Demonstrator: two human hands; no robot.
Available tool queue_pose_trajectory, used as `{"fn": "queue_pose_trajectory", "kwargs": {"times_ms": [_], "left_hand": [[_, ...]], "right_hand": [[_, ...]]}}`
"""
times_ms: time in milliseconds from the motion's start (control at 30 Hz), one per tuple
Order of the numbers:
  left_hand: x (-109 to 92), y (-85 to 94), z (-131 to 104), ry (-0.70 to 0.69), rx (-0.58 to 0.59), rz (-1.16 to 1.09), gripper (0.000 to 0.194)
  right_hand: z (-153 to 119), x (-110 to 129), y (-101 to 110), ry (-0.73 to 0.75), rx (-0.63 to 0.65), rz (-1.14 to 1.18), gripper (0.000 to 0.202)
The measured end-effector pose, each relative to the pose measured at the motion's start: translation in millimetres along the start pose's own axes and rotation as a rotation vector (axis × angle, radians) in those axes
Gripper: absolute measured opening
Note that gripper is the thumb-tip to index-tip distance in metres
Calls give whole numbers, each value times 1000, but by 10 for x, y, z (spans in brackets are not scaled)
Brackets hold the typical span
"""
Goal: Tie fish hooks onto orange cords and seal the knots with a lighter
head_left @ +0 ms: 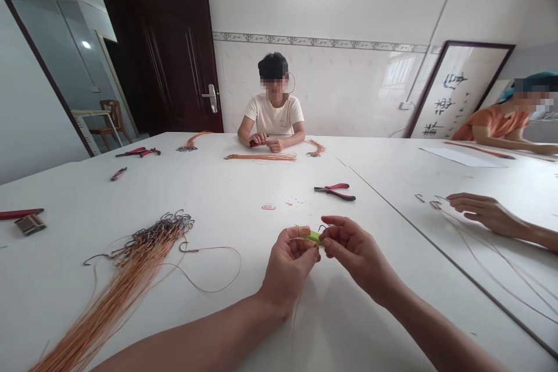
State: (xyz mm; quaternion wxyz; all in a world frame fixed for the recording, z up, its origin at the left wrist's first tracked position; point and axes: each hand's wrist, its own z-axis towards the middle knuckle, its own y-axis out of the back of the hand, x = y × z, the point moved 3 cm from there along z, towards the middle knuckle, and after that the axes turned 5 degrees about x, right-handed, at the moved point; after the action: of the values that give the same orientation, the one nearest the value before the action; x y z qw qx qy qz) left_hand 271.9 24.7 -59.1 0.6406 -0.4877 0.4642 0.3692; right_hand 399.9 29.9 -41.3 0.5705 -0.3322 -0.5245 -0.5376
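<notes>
Above the table in front of me, my left hand (293, 264) is closed, fingers and thumb pinching a small lime-green piece (313, 236), whose exact kind is unclear. A dark fish hook (322, 227) pokes up beside it. My right hand (355, 253) is closed too, its thumb and forefinger at the hook and the green piece's right end; the fingers cover most of the hook. A thin line (297, 308) hangs below my left hand. To the left lies a large bundle of fish hooks (159, 232) tied to orange lines (108, 302), with one hook (187, 249) set apart.
Red-and-black pliers (335, 191) lie beyond my hands. More pliers (137, 151) and a small box (30, 224) are at left. A person (274, 104) works opposite. At right, another person's hand (488, 212) is near hooks (435, 205) with long lines.
</notes>
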Motion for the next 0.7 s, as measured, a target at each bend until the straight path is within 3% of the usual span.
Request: {"fn": "queue_pose_trajectory", "kwargs": {"times_ms": [367, 700], "left_hand": [[31, 22, 31, -3, -3, -2, 26], [3, 18, 13, 14, -38, -3, 28]], "right_hand": [[-9, 31, 10, 21, 9, -202, 36], [26, -34, 91, -3, -33, -173, 37]]}}
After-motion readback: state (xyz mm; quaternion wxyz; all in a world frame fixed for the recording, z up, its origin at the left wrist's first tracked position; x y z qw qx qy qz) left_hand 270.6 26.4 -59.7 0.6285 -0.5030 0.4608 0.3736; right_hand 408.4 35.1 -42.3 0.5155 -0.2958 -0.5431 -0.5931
